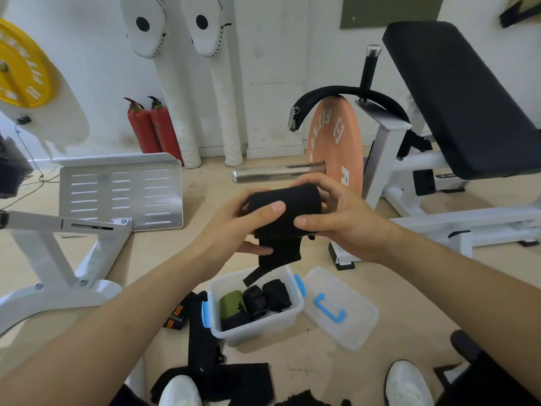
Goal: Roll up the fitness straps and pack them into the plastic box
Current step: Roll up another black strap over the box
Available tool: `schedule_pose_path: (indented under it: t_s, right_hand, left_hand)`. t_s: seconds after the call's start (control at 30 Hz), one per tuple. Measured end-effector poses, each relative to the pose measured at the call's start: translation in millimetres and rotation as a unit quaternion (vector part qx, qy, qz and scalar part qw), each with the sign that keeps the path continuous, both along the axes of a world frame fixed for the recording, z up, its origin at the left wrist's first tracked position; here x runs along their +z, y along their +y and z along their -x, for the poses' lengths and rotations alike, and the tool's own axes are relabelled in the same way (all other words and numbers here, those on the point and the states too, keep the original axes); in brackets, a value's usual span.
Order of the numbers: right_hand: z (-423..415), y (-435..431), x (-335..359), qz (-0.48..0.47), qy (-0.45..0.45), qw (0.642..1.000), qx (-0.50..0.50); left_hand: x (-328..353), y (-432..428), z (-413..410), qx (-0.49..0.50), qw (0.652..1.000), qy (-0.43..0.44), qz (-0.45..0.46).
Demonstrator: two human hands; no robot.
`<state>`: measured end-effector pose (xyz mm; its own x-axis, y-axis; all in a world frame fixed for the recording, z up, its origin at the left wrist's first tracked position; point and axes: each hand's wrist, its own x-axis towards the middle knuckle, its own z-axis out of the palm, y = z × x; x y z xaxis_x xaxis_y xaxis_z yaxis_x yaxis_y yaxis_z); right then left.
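Strap (pixel 285 206), black and mostly rolled, is held at the centre of the frame between both hands, above the plastic box (pixel 254 329) on the floor (pixel 310 361). Left hand (pixel 231 227) and right hand (pixel 339 218) each have fingers curled round the roll's ends, thumbs pressing its front. A loose tail (pixel 279 253) hangs toward the box, where three rolls (pixel 254 301) lie. To finish well, I would pinch firmly, wind the tail in with edges flush, then tuck the roll beside the others. More straps (pixel 205 347) lie unrolled at lower left.
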<state>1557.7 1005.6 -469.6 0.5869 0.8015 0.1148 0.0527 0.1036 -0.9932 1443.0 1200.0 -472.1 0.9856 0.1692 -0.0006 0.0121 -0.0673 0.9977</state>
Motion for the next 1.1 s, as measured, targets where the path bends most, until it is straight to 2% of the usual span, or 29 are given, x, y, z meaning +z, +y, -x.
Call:
schedule_pose_path:
  t_s: [0.1, 0.27, 0.5, 0.67, 0.87, 1.0, 1.1]
  right_hand:
    - [1.9, -0.4, 0.2, 0.017, -0.031, 0.999, -0.004]
    - [0.9, 1.0, 6.0, 0.048, 0.065, 0.996, 0.031]
    - [4.0, 3.0, 3.5, 0.065, 0.064, 0.996, 0.013]
    - [2.5, 2.8, -0.4, 0.039, 0.056, 0.998, -0.002]
    - [4.7, 0.5, -4.0, 0.023, -0.030, 0.999, -0.010]
    - [8.4, 2.5, -10.0, 0.025, -0.094, 0.995, 0.009]
    - [9.4, 2.4, -10.3, 0.032, -0.145, 0.989, 0.014]
  left_hand:
    - [-1.0, 1.5, -1.8, 0.015, 0.999, -0.028, 0.008]
    - [-1.5, 4.8, 1.0, 0.032, 0.994, -0.090, -0.059]
    - [-2.5, 0.3, 2.5, 0.020, 0.980, -0.138, -0.142]
    - [-2.4, -0.2, -0.2, 0.043, 0.985, -0.062, -0.158]
    - [7.9, -3.9, 1.0, 0.024, 0.997, 0.066, -0.011]
    - [8.1, -1.9, 0.9, 0.012, 0.995, 0.097, -0.023]
    - [6.4, 2.5, 3.4, -0.003, 0.996, 0.078, -0.036]
